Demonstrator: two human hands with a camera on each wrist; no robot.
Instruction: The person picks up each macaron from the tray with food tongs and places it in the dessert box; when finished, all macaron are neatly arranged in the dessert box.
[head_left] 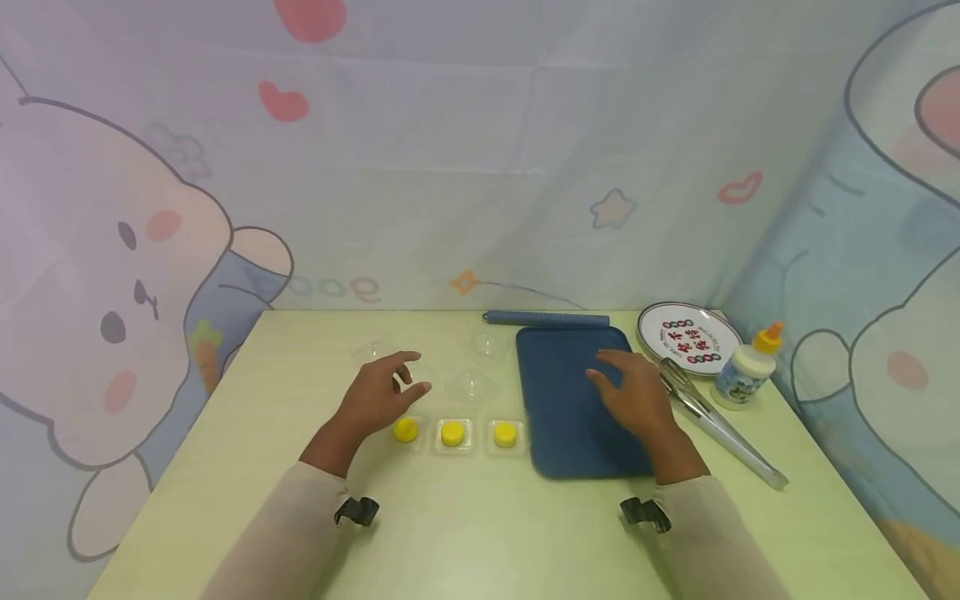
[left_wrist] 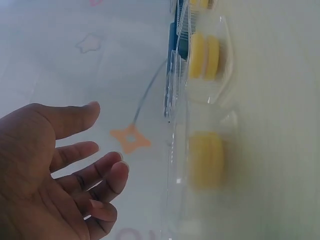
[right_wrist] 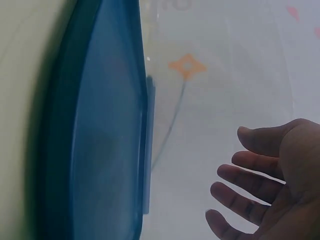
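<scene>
My left hand [head_left: 378,396] hovers with loosely bent fingers, thumb apart, holding nothing. Below it is a yellow macaron [head_left: 406,429] in a clear plastic base; to its right sit a second macaron [head_left: 452,433] and a third macaron [head_left: 506,434], each in its own base. The left wrist view shows a macaron [left_wrist: 205,56] edge-on with two shells. Behind the row stand clear domed lids [head_left: 472,384]. My right hand [head_left: 636,396] is held over the right side of a dark blue tray [head_left: 577,400], fingers spread and nothing in them.
Right of the tray lie metal tongs [head_left: 723,433], partly against a printed white plate [head_left: 686,333]. A bottle [head_left: 742,375] with a yellow and orange cap stands at the right edge. A long blue bar [head_left: 551,318] lies behind the tray, before the cloth backdrop [head_left: 450,233].
</scene>
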